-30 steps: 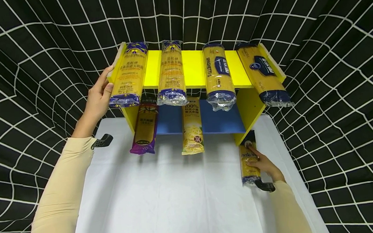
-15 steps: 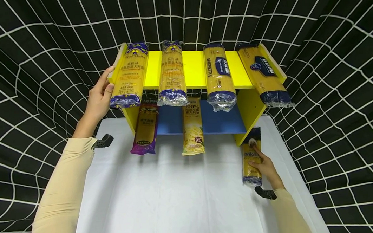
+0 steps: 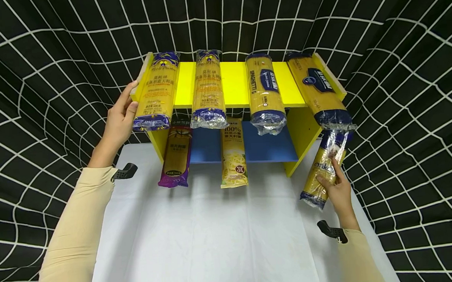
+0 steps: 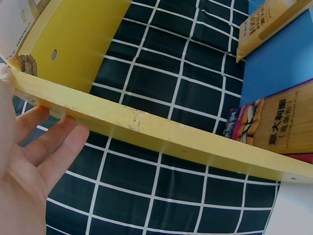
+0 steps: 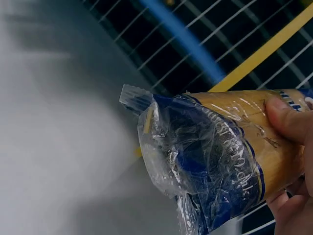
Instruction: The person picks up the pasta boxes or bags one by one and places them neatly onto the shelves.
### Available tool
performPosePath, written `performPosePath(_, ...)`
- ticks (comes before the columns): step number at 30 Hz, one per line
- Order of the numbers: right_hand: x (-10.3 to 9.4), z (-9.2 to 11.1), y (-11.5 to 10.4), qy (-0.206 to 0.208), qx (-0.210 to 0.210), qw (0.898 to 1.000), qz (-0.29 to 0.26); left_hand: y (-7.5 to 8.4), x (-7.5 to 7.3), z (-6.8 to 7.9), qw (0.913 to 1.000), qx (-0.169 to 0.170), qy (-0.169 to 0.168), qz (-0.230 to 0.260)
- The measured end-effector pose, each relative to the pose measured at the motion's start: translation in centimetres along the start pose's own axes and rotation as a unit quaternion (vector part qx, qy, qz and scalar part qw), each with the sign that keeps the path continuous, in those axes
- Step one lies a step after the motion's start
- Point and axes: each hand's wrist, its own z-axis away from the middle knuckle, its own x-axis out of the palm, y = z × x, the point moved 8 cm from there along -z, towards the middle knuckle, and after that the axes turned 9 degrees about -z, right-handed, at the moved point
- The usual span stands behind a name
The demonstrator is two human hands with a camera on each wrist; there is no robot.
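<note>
My left hand grips the upper left corner of a yellow and blue shelf. In the left wrist view its fingers lie against the yellow side board, the thumb mostly cut off by the frame edge. My right hand holds a spaghetti pack with blue ends, tilted, beside the shelf's lower right side. The right wrist view shows the thumb pressed on this pack and its crinkled clear wrapper end nearest the camera. In the head view the pack's far end reaches just below the rightmost pack on top.
Several spaghetti packs lie along the yellow top board, their ends overhanging the front. On the blue lower board rest a purple-ended pack and a yellow pack. White cloth covers the table; black grid-patterned fabric surrounds it.
My right hand has lifted the spaghetti pack from beside the shelf's lower right corner, moving it right and up and tilting it. The left hand stays put on the shelf.
</note>
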Motion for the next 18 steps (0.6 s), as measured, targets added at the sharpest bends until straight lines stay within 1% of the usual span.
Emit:
performPosePath(2,-0.4,0.3,-1.6,0.017,-0.008,0.999,-0.028,-0.1,0.0,0.0,1.0000,0.000,0.000,-0.003)
performPosePath(4,-0.7,0.5,-3.0,0.030,-0.029,0.997,-0.064,-0.1,0.1,0.0,1.0000,0.000,0.000,-0.005)
performPosePath(6,-1.0,0.6,-4.4,0.040,-0.055,0.993,-0.099,-0.2,0.0,0.0,1.0000,-0.001,0.000,-0.005)
performPosePath(9,-1.5,0.6,-5.9,0.048,-0.092,0.986,-0.132,-0.2,0.0,0.0,1.0000,0.000,0.000,-0.005)
performPosePath(12,-2.0,0.7,-7.3,0.049,-0.126,0.977,-0.163,-0.2,0.0,0.0,1.0000,-0.001,0.001,-0.004)
performPosePath(15,-2.5,0.9,-8.8,0.043,-0.162,0.965,-0.201,-0.1,0.0,0.0,1.0000,-0.001,0.000,-0.001)
performPosePath(18,-2.8,1.5,-10.6,0.036,-0.190,0.955,-0.227,0.1,0.0,0.1,1.0000,0.000,-0.002,0.000)
